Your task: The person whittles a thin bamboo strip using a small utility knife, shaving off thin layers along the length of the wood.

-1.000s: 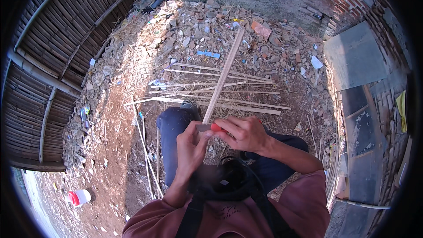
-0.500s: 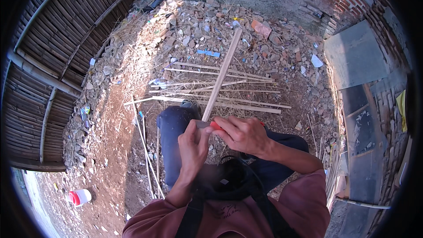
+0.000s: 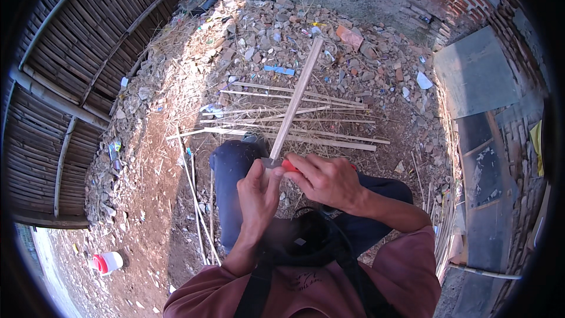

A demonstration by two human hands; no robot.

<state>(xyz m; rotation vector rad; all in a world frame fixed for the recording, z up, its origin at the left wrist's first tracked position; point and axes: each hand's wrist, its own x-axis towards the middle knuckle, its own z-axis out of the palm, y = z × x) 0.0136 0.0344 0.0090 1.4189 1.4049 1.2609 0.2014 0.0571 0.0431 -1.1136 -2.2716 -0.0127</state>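
Note:
My left hand (image 3: 257, 191) is closed around the near end of a long, flat bamboo strip (image 3: 297, 97), which slants away from me toward the rubble. In my right hand (image 3: 329, 182) is a knife with a red handle (image 3: 289, 165); the fingers wrap round the handle. Its short grey blade (image 3: 269, 163) lies across the near end of the strip, close to my left thumb. Both hands are almost together above my bent knees. Past them, several split bamboo strips (image 3: 329, 142) lie roughly crosswise on the ground.
Broken brick and stone rubble (image 3: 253, 41) spreads up to the far wall. At left stands a bamboo-slat panel (image 3: 65, 76); grey boards (image 3: 479, 73) lean at right. A white container with a red lid (image 3: 107, 263) sits at lower left. Thin sticks (image 3: 197, 200) lie beside my left knee.
The knife blade has shifted slightly up along the strip's near end and shows a different tilt. Both hands keep their grips, and the strip stays almost still.

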